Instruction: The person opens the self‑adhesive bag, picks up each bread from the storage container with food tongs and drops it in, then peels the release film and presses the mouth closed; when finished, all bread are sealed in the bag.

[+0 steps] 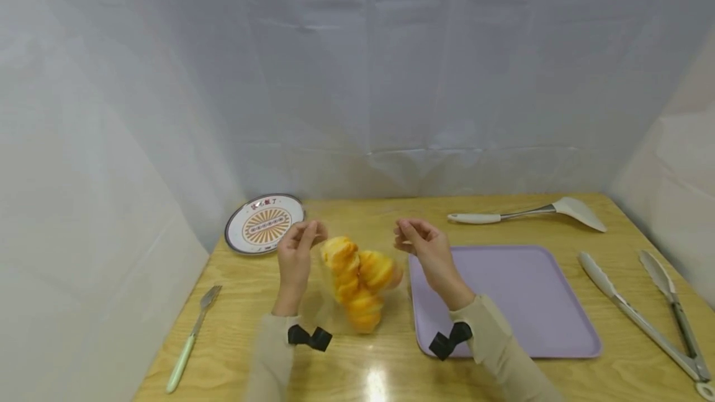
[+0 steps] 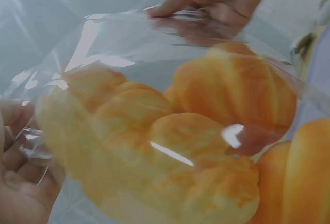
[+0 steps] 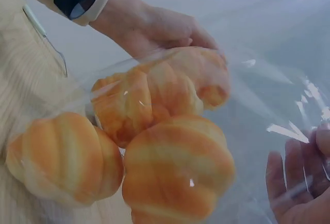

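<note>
A clear plastic bag hangs between my two hands with bread rolls inside. A long braided bread lies on the left of the bag, beside a rounded ridged roll and another ridged roll lower down. My left hand pinches the bag's upper left edge between thumb and fingers. On the other side, my right hand pinches the upper right edge. The wrist views show the film stretched between the hands, with glare on it. The bag's lower end is hard to make out.
A patterned plate is behind my left hand, and a fork with a pale green handle lies at left. To the right are a purple tray, partly under my right forearm, a white spatula and open tongs.
</note>
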Motion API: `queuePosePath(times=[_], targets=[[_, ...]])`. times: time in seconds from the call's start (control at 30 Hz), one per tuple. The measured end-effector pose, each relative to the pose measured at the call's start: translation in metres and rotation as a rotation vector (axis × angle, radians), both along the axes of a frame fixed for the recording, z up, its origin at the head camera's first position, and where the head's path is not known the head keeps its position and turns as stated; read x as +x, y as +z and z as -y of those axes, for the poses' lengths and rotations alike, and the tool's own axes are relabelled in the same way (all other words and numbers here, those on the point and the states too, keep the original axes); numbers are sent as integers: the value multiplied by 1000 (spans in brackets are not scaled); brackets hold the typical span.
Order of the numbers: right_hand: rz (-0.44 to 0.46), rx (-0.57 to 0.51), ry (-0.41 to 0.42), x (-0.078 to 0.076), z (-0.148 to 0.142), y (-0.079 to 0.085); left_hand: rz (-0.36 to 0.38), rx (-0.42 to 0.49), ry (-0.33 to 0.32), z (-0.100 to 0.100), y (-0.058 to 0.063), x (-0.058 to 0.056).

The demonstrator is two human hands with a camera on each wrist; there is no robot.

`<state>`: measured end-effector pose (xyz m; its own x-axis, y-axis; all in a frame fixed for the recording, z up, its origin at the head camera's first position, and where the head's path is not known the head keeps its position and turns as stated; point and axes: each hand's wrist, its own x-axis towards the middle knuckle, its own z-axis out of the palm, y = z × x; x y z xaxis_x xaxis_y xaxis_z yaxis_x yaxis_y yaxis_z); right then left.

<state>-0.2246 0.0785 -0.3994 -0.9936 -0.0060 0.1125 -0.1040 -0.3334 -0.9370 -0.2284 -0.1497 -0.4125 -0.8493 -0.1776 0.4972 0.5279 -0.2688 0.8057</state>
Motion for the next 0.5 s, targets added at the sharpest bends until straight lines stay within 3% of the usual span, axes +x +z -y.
queuePosePath(times=[0.13,0.2,0.3,0.5], targets=[[17,2,27,0,-7,0,-1,49,-195,10,3,1],[23,13,53,-1,-11,0,5,45,-262,12,4,1],[21,30,100,-2,-16,-1,24,44,-310,14,3,0],[26,56,161,-4,-22,0,68,40,-333,15,2,-1]])
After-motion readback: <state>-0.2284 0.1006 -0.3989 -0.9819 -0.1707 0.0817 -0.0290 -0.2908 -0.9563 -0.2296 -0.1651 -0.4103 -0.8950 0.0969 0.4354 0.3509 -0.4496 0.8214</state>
